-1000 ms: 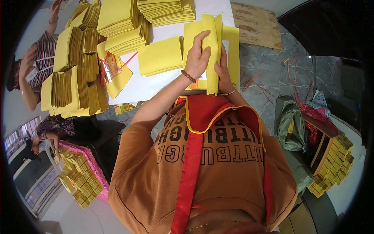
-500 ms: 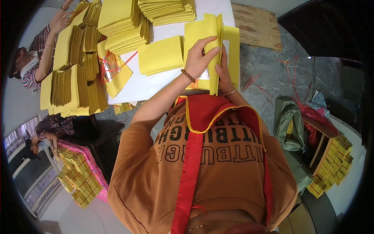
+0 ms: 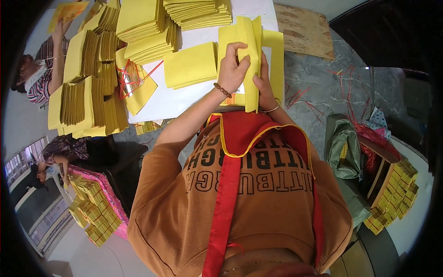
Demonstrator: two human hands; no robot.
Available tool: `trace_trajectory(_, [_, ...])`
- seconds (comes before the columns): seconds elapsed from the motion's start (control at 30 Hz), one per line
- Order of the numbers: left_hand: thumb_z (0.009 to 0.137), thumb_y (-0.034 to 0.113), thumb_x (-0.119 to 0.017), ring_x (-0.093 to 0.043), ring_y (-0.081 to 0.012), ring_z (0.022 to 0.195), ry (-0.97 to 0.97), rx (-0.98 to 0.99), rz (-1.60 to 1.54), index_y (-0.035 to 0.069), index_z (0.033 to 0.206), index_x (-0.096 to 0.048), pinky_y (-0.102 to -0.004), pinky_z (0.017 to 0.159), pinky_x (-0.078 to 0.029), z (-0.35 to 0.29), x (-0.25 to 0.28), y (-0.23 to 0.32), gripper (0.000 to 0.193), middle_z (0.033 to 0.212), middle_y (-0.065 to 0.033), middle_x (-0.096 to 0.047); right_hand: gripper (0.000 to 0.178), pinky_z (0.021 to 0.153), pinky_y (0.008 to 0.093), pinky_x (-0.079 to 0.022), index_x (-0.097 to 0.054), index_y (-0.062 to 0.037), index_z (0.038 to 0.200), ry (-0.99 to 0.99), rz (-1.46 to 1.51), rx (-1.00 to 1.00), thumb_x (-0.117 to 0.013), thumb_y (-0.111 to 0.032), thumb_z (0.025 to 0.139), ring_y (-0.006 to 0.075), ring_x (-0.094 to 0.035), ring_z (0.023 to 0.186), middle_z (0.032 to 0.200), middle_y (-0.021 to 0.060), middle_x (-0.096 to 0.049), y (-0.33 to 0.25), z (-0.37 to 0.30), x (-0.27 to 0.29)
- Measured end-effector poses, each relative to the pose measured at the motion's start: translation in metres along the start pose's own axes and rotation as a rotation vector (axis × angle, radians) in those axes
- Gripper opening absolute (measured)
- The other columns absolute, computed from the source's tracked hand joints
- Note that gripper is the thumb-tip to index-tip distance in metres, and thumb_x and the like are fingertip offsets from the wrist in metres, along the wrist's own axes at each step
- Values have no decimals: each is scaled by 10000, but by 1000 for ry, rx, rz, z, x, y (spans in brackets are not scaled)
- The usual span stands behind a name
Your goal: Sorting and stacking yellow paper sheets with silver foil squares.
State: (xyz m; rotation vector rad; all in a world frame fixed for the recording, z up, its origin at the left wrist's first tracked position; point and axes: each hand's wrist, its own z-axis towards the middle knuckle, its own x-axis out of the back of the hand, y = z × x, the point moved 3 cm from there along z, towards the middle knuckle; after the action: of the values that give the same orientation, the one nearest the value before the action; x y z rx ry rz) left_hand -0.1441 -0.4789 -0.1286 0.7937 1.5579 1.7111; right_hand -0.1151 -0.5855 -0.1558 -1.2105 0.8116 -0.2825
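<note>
Yellow folded paper sheets (image 3: 249, 39) stand tilted on edge at the table's near right side, between my two hands. My left hand (image 3: 234, 69), with a brown bead bracelet on its wrist, presses its bent fingers and thumb on the left face. My right hand (image 3: 266, 90) is closed against the right face, its palm partly hidden by the paper. Beneath them lie flat yellow sheets (image 3: 277, 51). A pile of yellow paper (image 3: 190, 65) lies just left of my left hand.
Tall yellow paper stacks (image 3: 138, 21) fill the table's left and back. Red strings (image 3: 131, 78) lie on a yellow packet. One co-worker (image 3: 44, 69) is at far left, another person (image 3: 64, 150) below. A wooden board (image 3: 304, 30) and green sack (image 3: 344, 147) are at right.
My left fingers and thumb have drawn slightly left, and the held sheets lean a little further left. At upper left, the co-worker's hand now raises a yellow-orange sheet.
</note>
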Motion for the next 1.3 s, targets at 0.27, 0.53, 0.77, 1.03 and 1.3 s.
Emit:
trace_trajectory(0.27, [811,158,-596,-472,-112,652,-108,-85,24,52,1028,-617,-240,567,-395,4,-1,1,242,822,-63,-551,762,1071,336,-111,-10,-2,1392,13,-11,-32,-473,-210,823,239,-103,1330,1435,142,-102,-1,-1,0])
trace_trajectory(0.53, [820,116,-622,-511,-98,855,-183,24,106,17,1066,-585,-230,739,-422,2,-2,5,268,949,-45,-543,760,1071,335,-113,-12,1,1391,2,-75,-5,-466,-243,832,240,-105,1329,1436,148,-98,-7,-2,-2])
trace_trajectory(0.77, [818,110,-625,-511,-103,901,-198,43,91,9,1066,-581,-230,772,-418,3,0,2,271,989,-53,-540,753,1071,338,-110,-17,-2,1392,-2,-98,17,-453,-275,841,245,-104,1330,1438,146,-98,-2,-1,1])
trace_trajectory(1.03, [820,87,-619,-516,-104,918,-191,64,22,4,1070,-575,-230,792,-427,3,0,-4,267,1000,-53,-540,754,1068,334,-129,-19,-22,1397,20,-4,-27,-441,-321,849,235,-120,1328,1438,126,-114,0,-2,1])
trace_trajectory(1.3, [791,217,-655,-411,-76,610,-118,-22,-84,45,1015,-622,-213,534,-350,4,-1,-13,284,782,-24,-513,754,1065,333,-144,-29,-38,1401,35,56,-40,-432,-368,856,227,-129,1326,1436,118,-121,-8,-2,-4])
